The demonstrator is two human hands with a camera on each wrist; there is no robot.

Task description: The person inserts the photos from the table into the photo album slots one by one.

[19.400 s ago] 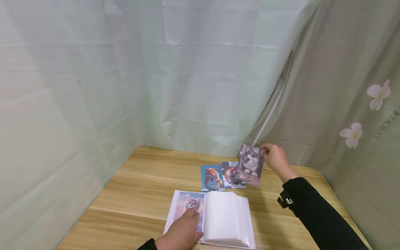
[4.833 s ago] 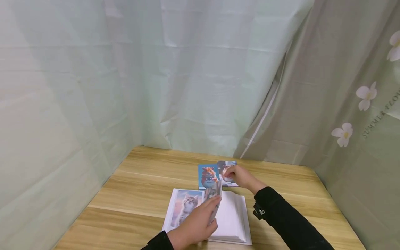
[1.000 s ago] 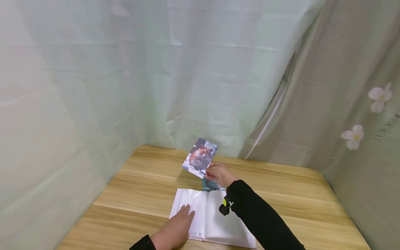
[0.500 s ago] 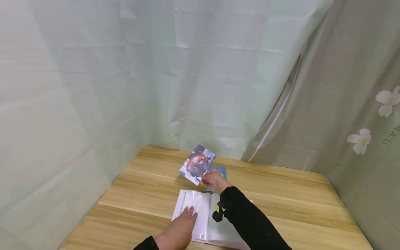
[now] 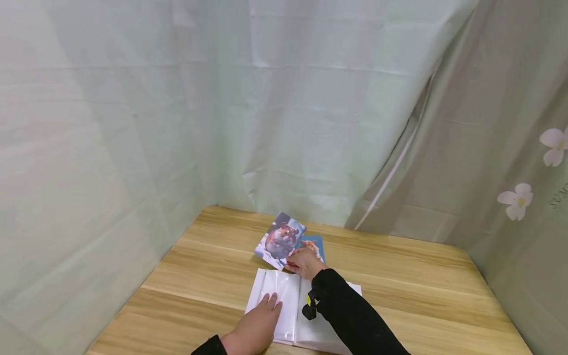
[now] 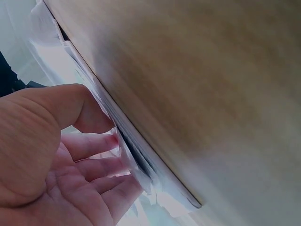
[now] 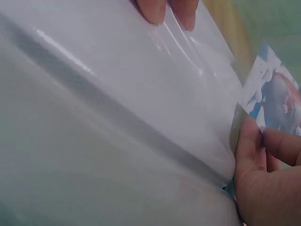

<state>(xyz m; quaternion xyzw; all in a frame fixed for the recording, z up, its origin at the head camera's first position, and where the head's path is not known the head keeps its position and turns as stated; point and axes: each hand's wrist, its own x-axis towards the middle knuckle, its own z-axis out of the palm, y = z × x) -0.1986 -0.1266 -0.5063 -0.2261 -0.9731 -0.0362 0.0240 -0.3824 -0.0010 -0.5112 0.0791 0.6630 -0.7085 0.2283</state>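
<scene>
A photo album (image 5: 287, 296) lies spread flat on the wooden table, showing clear-sleeved white pages. My left hand (image 5: 255, 326) rests on its left page with fingers extended; in the left wrist view the fingers of that hand (image 6: 70, 174) touch the page edges. Just past the album's top edge, my right hand (image 5: 306, 264) pinches a photo of a brown hamster (image 5: 279, 239) by its lower right corner. The right wrist view has the photo (image 7: 277, 101) beside the top of the sleeve (image 7: 141, 70). A blue hamster photo (image 5: 313, 244) lies behind my right hand, partly covered.
Pale curtains (image 5: 306, 108) hang along the back and sides of the table (image 5: 186, 286). My right sleeve (image 5: 355, 310) crosses over the album's right page and hides part of it.
Over the last second the right hand has lowered the brown hamster photo toward the album's top edge, uncovering more of the blue photo. The left hand stays on the left page.
</scene>
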